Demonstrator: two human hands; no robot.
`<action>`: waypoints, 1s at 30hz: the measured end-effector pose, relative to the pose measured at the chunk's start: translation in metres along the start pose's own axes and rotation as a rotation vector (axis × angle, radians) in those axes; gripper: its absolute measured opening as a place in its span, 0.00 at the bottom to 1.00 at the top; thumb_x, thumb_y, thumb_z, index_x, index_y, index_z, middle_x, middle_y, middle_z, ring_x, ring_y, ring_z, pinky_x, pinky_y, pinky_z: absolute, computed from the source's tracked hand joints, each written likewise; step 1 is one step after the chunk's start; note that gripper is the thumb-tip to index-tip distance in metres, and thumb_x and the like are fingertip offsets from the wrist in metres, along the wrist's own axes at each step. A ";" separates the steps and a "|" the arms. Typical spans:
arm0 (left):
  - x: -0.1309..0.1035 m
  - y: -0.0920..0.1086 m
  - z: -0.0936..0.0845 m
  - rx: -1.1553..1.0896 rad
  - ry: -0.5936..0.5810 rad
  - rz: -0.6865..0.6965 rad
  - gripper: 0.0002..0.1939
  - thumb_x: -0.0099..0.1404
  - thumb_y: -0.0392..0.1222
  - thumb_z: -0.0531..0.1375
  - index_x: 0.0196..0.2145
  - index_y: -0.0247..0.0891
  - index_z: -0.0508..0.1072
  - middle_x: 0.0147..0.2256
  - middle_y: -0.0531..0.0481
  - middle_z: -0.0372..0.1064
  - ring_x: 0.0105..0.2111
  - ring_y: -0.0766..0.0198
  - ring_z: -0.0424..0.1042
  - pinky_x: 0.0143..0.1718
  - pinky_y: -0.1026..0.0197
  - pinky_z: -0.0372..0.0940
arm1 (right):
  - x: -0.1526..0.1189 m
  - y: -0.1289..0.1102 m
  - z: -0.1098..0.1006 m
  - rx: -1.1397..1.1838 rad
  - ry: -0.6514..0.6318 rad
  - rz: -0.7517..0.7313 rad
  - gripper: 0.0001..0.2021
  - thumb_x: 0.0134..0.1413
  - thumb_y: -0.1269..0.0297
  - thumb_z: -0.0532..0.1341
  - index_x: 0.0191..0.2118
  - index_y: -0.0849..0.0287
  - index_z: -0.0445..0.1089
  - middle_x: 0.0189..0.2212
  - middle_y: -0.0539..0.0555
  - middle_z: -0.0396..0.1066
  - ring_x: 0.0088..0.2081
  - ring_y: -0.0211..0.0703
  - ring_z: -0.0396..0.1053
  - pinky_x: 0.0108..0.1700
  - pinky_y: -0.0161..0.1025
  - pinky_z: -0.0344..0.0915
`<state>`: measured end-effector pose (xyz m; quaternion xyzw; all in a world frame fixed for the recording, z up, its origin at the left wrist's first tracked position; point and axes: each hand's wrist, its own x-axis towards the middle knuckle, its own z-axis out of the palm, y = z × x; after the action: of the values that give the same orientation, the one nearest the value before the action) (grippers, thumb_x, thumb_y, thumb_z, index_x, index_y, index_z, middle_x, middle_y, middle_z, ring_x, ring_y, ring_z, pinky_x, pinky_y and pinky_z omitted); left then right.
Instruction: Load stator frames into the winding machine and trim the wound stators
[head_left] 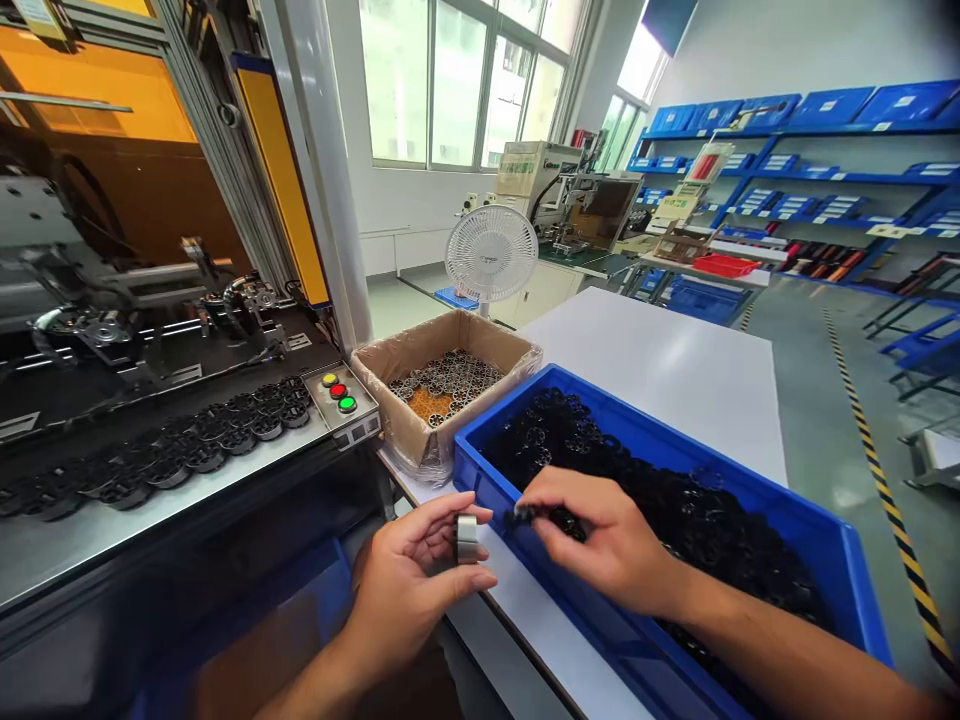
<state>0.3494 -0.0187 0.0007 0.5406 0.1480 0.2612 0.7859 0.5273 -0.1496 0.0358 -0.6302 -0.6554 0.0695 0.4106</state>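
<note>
Left hand (pixel 424 572) beside blue bin (pixel 480 487), grip pinching silver ring (pixel 467 538); right hand (pixel 600 525) pinching black part (pixel 523 514) at bin's near edge. Fingertip hold loosening could drop either.

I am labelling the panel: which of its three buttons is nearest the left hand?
The green button, at the row's end closest to the left hand; the red button sits between it and the yellow button.

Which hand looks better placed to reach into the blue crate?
Probably the right hand: it's at the blue crate, pinching a small black part; the left hand, farther off, holds a silver cylindrical part.
</note>
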 end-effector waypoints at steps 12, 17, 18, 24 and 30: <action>-0.004 -0.018 0.009 0.183 -0.100 0.173 0.26 0.50 0.30 0.73 0.48 0.43 0.79 0.47 0.46 0.79 0.45 0.55 0.79 0.49 0.62 0.73 | -0.014 -0.009 0.014 0.031 0.065 -0.254 0.13 0.57 0.78 0.59 0.48 0.64 0.69 0.35 0.58 0.76 0.35 0.39 0.73 0.38 0.35 0.72; -0.005 -0.016 0.007 0.196 -0.088 0.193 0.28 0.52 0.28 0.71 0.49 0.46 0.78 0.48 0.48 0.79 0.46 0.57 0.79 0.49 0.63 0.73 | -0.013 -0.008 0.019 -0.097 0.081 -0.396 0.21 0.57 0.75 0.60 0.56 0.70 0.63 0.42 0.64 0.75 0.41 0.43 0.73 0.42 0.37 0.73; -0.005 -0.016 0.007 0.191 -0.086 0.188 0.27 0.51 0.28 0.72 0.49 0.46 0.78 0.48 0.48 0.79 0.46 0.57 0.79 0.48 0.63 0.73 | -0.013 -0.008 0.019 -0.142 0.098 -0.411 0.19 0.58 0.75 0.60 0.55 0.70 0.63 0.42 0.64 0.75 0.41 0.43 0.74 0.43 0.37 0.73; -0.007 -0.013 0.009 0.111 -0.039 0.119 0.24 0.46 0.30 0.74 0.43 0.39 0.80 0.36 0.48 0.82 0.35 0.59 0.81 0.40 0.66 0.75 | -0.014 -0.004 0.020 -0.320 0.103 -0.453 0.17 0.62 0.68 0.58 0.54 0.69 0.63 0.34 0.61 0.74 0.32 0.44 0.73 0.30 0.38 0.71; -0.004 -0.008 0.011 0.021 -0.044 0.002 0.22 0.44 0.31 0.75 0.40 0.35 0.79 0.33 0.46 0.82 0.34 0.59 0.81 0.37 0.64 0.75 | -0.016 -0.005 0.020 -0.338 0.118 -0.437 0.18 0.61 0.67 0.60 0.55 0.66 0.63 0.37 0.60 0.73 0.36 0.43 0.73 0.33 0.37 0.71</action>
<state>0.3537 -0.0318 -0.0027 0.5547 0.1327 0.2484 0.7829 0.5094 -0.1565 0.0186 -0.5365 -0.7529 -0.1679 0.3424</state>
